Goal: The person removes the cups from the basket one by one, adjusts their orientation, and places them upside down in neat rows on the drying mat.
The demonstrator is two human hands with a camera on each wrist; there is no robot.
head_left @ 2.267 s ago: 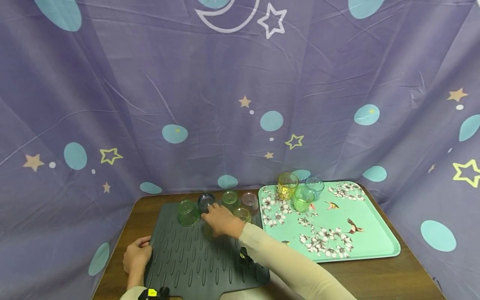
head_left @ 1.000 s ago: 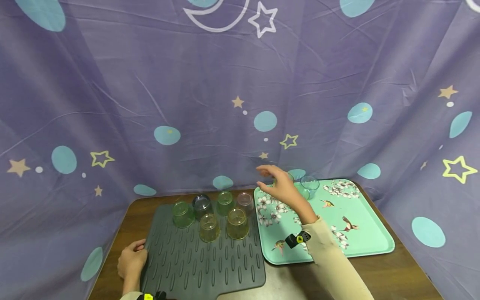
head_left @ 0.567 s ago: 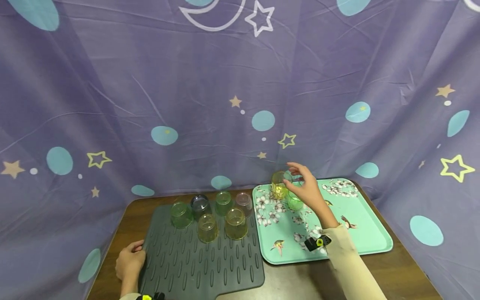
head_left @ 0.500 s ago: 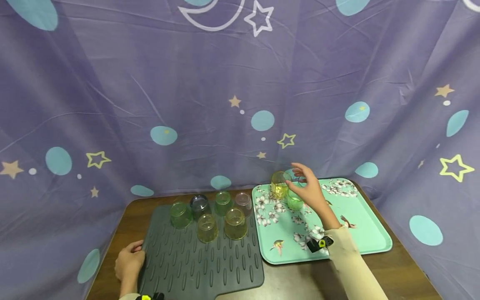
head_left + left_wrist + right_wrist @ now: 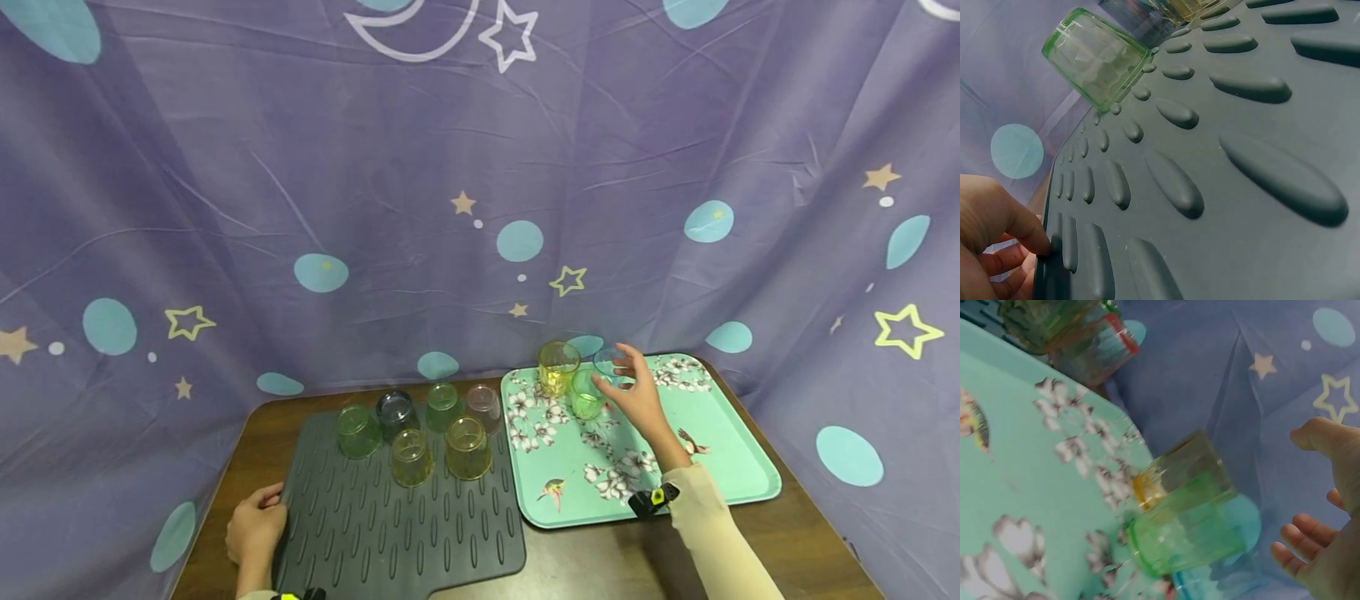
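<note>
My left hand (image 5: 255, 527) pinches the left edge of a dark grey ribbed drying mat (image 5: 401, 542); in the left wrist view its fingertip (image 5: 1036, 242) presses the rim. My right hand (image 5: 636, 392) hovers over the tray's back, thumb and fingers spread, holding nothing. Nearest it are a light green glass (image 5: 587, 395) and a blue glass (image 5: 606, 362), partly hidden behind the hand. A yellow glass (image 5: 558, 368) stands to their left. These three are upright; in the right wrist view the green glass (image 5: 1188, 531) overlaps the others, apart from my fingers.
Upside-down glasses stand on the mat's back half: green (image 5: 358, 432), dark blue (image 5: 397, 414), another green (image 5: 444, 407), pinkish (image 5: 483, 407) and two amber ones, a smaller (image 5: 412, 458) and a larger (image 5: 468, 448). A mint floral tray (image 5: 720, 467) lies right of the mat. A purple curtain (image 5: 420, 208) hangs behind.
My right hand has let go of an amber glass on the mat and moved right, past the yellow glass, to beside the blue and green ones. My left hand stays at the mat's edge.
</note>
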